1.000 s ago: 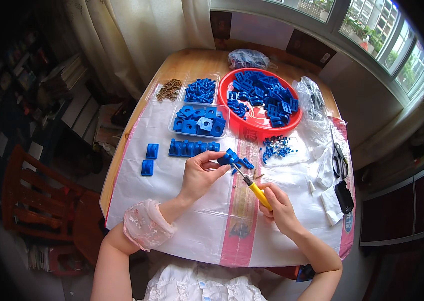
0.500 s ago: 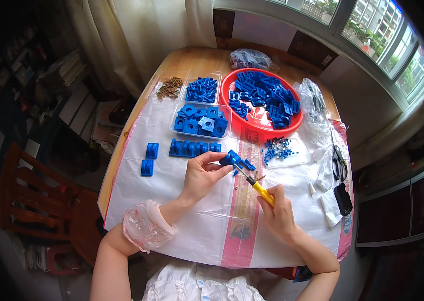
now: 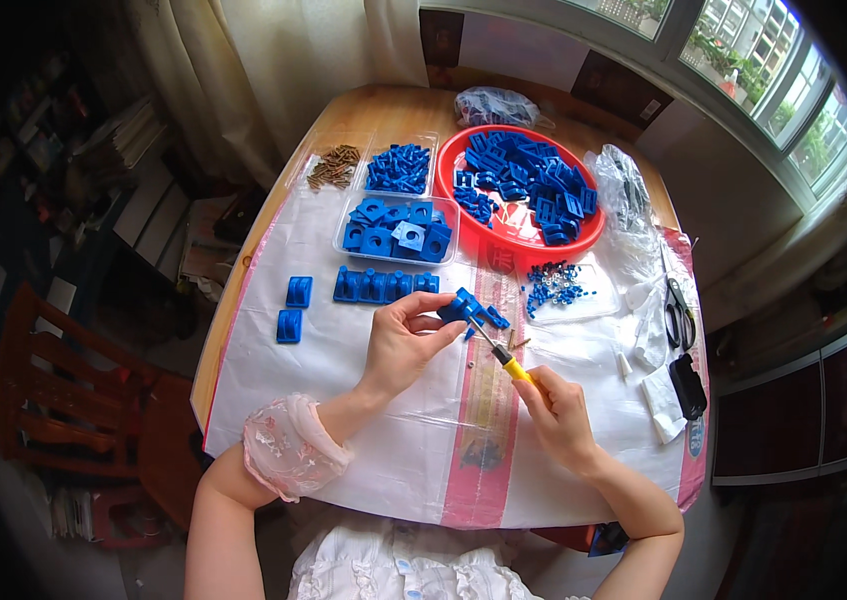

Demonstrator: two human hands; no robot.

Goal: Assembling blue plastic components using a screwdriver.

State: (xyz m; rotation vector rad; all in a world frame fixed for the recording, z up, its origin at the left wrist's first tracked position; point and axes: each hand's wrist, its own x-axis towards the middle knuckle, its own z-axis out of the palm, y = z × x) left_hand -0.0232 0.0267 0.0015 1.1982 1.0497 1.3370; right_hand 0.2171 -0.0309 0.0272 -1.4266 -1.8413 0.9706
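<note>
Taking the round red plastic basin (image 3: 499, 252) heaped with blue parts as the landmark, two small blue plastic blocks (image 3: 294, 307) are seen far to its left and lower down, lying on the white plastic sheet (image 3: 343, 420) that covers the wooden table (image 3: 363, 105). A heap of brown screws (image 3: 333, 167) is found to the left of the basin, at the sheet's far edge. Just left of the basin, two clear trays are set: the farther tray (image 3: 398, 167) is filled with small blue pieces, the nearer tray (image 3: 395, 229) with square blue brackets. Below these, a row of blue clips (image 3: 383, 285) is laid out.

Below the basin, the left hand (image 3: 401, 345) is closed around a small blue plastic assembly (image 3: 464, 307), pinched between thumb and fingertips. The tip of a yellow-handled screwdriver (image 3: 503, 357) is set against that assembly, though the exact point of contact is too small to be made out. The handle is gripped firmly by the right hand (image 3: 555, 415), lower and slightly right of the basin.

Under the basin's right side, a scatter of tiny blue bits (image 3: 553, 285) lies on the sheet. Well to the right, black-handled scissors (image 3: 680, 312) and a black flat object (image 3: 688, 385) are placed near the table's edge.
</note>
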